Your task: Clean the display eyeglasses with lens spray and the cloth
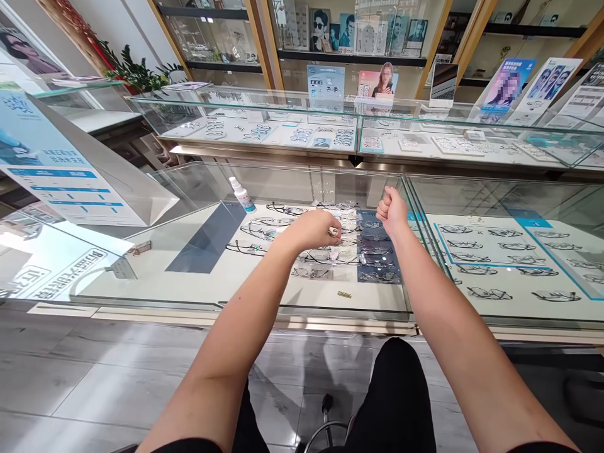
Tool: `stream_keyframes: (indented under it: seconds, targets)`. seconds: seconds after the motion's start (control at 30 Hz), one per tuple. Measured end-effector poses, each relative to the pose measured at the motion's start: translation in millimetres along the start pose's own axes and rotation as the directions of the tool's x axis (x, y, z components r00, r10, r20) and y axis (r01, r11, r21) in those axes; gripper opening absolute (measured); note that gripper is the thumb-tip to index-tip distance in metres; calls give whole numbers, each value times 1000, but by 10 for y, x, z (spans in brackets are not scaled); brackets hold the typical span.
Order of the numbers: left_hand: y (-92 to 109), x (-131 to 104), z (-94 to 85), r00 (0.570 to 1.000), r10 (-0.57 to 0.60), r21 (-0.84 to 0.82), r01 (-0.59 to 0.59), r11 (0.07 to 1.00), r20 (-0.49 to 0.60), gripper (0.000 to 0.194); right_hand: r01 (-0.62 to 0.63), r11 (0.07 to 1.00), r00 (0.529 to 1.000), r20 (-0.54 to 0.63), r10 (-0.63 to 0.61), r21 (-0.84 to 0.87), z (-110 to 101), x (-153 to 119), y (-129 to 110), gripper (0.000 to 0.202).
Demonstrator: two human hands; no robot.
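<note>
My left hand (317, 229) is closed above rows of glasses in the glass showcase. A small pale thing (333, 232) shows at its curled fingers, too small to name. To its right, my right hand (392, 211) is raised in a fist near the dividing glass edge; what it holds, if anything, is hidden. Beneath and between the hands lie several glasses (346, 257), some on a dark blue sheet (365, 275). A white spray bottle (242, 195) stands left of my left hand, at the back of another dark sheet (206, 239).
More glasses (489, 294) fill the showcase section on the right. Behind runs a second glass counter (264, 148) with display cards on top. A large blue and white sign (70, 182) stands at the left. A small gold piece (344, 294) lies near the front edge.
</note>
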State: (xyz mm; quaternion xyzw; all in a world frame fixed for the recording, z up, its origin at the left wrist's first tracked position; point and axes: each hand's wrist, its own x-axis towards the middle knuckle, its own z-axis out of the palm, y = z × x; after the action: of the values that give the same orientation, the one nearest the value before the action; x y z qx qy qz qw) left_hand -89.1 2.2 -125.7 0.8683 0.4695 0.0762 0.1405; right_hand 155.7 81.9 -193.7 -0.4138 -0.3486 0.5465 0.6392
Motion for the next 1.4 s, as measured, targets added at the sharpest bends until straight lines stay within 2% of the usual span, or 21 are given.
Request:
stream_keyframes:
  seconds: [0.23,0.43,0.53,0.87,1.03,1.13,1.2,1.33,1.4]
  targets:
    - [21,-12,-22,998,-33,12,32,999,45,10,-10,1000,1000,-6,10,23,-3,-20,-1,62]
    - [-22,24,-10,986,-116,43,122,992,-122,19,-21,999,1000,-1,21,43,4,-33,-17,63]
    - [-53,72,36,980,-150,80,161,984,-131,19,-36,998,999,15,35,56,23,-47,-37,62]
    - [-134,160,143,986,-116,88,127,988,-123,22,-74,996,994,87,68,59,112,-105,-96,67]
    - [-142,125,85,976,-89,-16,88,996,-200,19,-64,997,992,112,59,43,122,-121,-131,70]
    - [-144,102,44,950,-138,-185,88,979,-280,18,-45,998,989,141,36,55,109,-126,-144,70]
    - [-149,102,30,916,-189,-329,67,942,-354,17,-35,999,980,198,26,42,126,-145,-148,68]
    - [-162,127,11,792,-308,-543,-35,839,-526,18,0,997,939,342,26,-76,258,-255,-146,44]
    - [-167,137,0,746,-370,-627,-83,774,-555,20,41,988,922,387,20,-149,355,-336,-137,39]
